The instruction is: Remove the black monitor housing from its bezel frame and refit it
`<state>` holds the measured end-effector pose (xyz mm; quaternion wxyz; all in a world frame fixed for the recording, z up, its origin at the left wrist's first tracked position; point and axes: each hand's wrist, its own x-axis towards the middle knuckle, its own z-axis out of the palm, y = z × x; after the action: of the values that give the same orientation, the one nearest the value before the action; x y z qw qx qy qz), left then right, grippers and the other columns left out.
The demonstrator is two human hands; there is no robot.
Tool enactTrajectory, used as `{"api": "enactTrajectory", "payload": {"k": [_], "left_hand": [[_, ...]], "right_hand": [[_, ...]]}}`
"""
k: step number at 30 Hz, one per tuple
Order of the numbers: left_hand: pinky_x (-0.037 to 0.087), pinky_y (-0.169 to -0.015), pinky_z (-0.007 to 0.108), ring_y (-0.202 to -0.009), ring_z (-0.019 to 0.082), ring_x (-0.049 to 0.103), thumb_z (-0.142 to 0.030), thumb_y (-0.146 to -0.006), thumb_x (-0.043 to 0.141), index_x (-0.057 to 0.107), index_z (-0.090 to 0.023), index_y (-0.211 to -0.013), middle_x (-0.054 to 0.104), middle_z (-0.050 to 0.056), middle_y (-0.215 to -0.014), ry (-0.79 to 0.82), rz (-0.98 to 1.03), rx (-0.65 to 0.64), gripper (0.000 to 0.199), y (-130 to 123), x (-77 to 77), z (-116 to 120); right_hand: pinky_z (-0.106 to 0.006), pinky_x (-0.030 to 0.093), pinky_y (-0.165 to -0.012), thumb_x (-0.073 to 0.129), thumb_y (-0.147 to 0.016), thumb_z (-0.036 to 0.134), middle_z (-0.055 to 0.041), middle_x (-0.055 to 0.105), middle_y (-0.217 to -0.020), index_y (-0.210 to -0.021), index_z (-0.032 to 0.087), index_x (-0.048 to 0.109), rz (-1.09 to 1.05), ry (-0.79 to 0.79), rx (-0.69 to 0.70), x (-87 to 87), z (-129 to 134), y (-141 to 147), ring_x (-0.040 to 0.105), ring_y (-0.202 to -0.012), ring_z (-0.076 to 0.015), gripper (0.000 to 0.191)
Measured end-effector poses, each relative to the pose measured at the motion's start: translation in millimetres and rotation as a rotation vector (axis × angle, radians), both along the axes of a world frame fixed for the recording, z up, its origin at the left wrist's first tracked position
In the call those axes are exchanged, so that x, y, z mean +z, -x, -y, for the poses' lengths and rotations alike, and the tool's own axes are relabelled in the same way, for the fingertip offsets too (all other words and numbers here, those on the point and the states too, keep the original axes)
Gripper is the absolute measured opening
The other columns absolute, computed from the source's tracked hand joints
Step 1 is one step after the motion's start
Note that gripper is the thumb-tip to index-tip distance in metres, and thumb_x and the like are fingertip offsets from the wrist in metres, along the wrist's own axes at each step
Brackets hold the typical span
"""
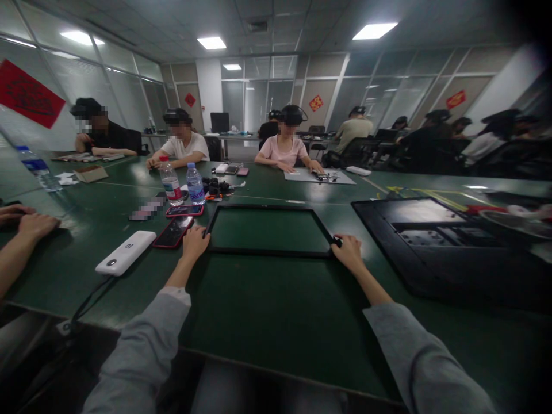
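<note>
A thin black rectangular frame (269, 251) lies flat on the green table (267, 310) in front of me. My left hand (194, 242) grips its near left corner. At the near right corner, my right hand (348, 252) holds the frame too. The green table surface shows through the frame's open middle. Both my sleeves are grey.
Left of my hand lie two red-cased phones (175, 231), a white power bank (126, 252) with a cable, and two water bottles (171, 182). A large black panel (435, 241) lies to the right. A neighbour's hands (26, 221) rest at far left. Several people sit across the table.
</note>
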<state>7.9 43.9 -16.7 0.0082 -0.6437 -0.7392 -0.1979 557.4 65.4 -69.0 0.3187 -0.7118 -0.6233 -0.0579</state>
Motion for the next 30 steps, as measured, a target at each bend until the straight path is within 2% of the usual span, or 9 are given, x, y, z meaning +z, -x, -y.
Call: {"api": "enactTrajectory", "payload": {"k": [7, 23, 30], "left_hand": [[0.046, -0.104, 0.044, -0.13, 0.031, 0.052, -0.036, -0.096, 0.052, 0.066, -0.02, -0.126, 0.06, 0.012, -0.138, -0.012, 0.0, 0.0, 0.037, 0.3, -0.3, -1.1], [0.046, -0.104, 0.044, -0.128, 0.031, 0.054, -0.036, -0.095, 0.053, 0.067, -0.02, -0.125, 0.061, 0.013, -0.136, -0.018, 0.001, 0.002, 0.037, -0.1, -0.8, -0.9], [0.045, -0.105, 0.044, -0.128, 0.031, 0.053, -0.037, -0.095, 0.053, 0.067, -0.02, -0.126, 0.061, 0.013, -0.137, -0.026, 0.014, -0.007, 0.038, 0.6, -0.6, 0.3]], "right_hand": [[-0.049, 0.041, -0.099, 0.053, -0.076, 0.025, -0.0148, 0.063, -0.105, -0.114, 0.014, 0.067, -0.053, -0.048, 0.028, 0.2, -1.9, -0.5, 0.054, -0.109, -0.0315, 0.042], [-0.049, 0.042, -0.099, 0.05, -0.077, 0.023, -0.0171, 0.067, -0.106, -0.114, 0.011, 0.066, 0.008, -0.022, 0.064, 4.9, -2.5, -0.1, 0.059, -0.106, -0.0321, 0.042], [-0.048, 0.046, -0.097, 0.05, -0.074, 0.022, -0.0148, 0.068, -0.104, -0.113, 0.014, 0.065, -0.064, -0.056, 0.078, 7.1, -1.1, 0.7, 0.061, -0.102, -0.03, 0.043]]}}
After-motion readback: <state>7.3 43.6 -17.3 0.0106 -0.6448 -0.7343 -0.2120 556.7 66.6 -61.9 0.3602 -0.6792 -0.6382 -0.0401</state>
